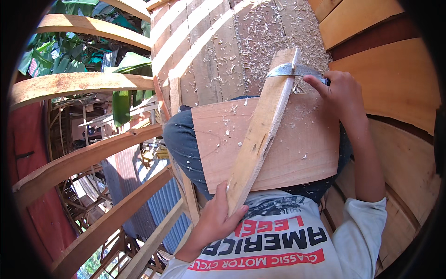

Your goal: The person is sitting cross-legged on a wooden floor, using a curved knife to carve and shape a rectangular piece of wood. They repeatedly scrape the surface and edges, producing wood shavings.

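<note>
I note shavings [258, 30] on floorboards [204, 74] beyond the stick [265, 125], rails [83, 87] left of it; left hand [214, 221] grips it, right hand [344, 93] grips knife [281, 70].

Single fisheye view from the wearer's head, left of two side-by-side cameras, facing steeply downward and forward, close above the shirt [278, 249], left hand [213, 223] and right hand [344, 92]; the plank floor [200, 69] recedes upward, straight rails [83, 88] bowing rimward.
</note>
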The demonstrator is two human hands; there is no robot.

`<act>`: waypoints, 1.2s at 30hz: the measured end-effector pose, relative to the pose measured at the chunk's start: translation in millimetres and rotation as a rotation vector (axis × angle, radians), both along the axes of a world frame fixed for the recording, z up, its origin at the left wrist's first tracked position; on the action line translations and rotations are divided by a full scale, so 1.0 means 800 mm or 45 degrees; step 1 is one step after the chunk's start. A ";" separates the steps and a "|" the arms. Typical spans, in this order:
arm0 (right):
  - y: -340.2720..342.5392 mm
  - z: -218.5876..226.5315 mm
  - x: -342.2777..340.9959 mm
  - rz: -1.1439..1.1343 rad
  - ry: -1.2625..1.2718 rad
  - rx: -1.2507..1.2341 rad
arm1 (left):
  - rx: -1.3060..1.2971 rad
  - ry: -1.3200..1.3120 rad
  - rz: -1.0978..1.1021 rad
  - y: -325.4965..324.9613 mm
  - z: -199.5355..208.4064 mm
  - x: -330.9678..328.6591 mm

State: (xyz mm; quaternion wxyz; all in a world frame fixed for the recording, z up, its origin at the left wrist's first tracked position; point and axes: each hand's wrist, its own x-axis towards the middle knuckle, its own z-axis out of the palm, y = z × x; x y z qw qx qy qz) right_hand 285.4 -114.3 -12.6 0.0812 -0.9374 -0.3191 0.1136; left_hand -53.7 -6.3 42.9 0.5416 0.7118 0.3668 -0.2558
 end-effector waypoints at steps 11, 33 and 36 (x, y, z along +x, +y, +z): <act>-0.018 0.025 -0.001 -0.183 0.130 0.162 | 0.040 -0.063 -0.021 0.001 -0.011 -0.012; -0.019 0.004 -0.022 -0.044 0.003 -0.114 | 0.151 -0.169 -0.084 0.004 -0.010 0.001; -0.021 -0.009 0.023 -0.294 -0.017 -0.119 | 0.120 -0.107 -0.089 0.004 -0.008 0.000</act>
